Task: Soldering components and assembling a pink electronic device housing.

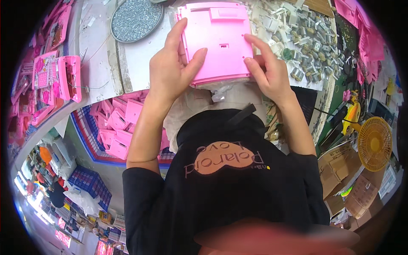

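A squarish pink plastic housing panel (214, 46) lies in front of me at the table's near edge, with the edges of more pink pieces showing just beneath it. It has a raised rectangular block near its far side and a small slot in the middle. My left hand (172, 70) grips its left side, thumb on the top face and index finger along the edge. At the right side, my right hand (270, 76) holds the edge with thumb and index finger, the other fingers curled under and partly hidden. Clear plastic film (221, 92) sticks out below the panel.
Left of the panel sits a round tray (137, 21) of small metal screws. Many small motors and white plastic parts (304, 46) are spread to the right. A blue-and-red crate (91, 144) of pink parts stands below left. A yellow fan (374, 143) stands at right.
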Tool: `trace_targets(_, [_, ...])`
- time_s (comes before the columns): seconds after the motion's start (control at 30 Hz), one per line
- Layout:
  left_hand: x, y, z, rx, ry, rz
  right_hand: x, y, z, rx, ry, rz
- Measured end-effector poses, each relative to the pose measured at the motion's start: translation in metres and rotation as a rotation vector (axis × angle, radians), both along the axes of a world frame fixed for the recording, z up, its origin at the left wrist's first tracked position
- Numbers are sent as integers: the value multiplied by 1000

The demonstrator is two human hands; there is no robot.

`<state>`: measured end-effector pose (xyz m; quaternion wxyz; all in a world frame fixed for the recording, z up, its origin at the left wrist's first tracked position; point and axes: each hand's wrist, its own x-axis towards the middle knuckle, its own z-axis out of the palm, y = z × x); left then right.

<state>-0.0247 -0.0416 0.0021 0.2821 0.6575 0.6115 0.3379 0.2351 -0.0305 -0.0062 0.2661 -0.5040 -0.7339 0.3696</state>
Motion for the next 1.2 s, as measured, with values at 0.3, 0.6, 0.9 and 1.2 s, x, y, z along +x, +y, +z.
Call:
trace_targets(0.3, [6,-26,-9,-98,-82,146,0,1,6,160,-354,158])
trace_targets(0.6, [-31,-10,3,-212,-151,-17,-11,32,61,289,-793,419])
trace_targets(0.9, [-128,62,-8,179,556,273,-126,124,110,494,-922,854])
trace_targets(1.2, [-113,63,-17,268,104,348,-222,188,2,919,-600,660])
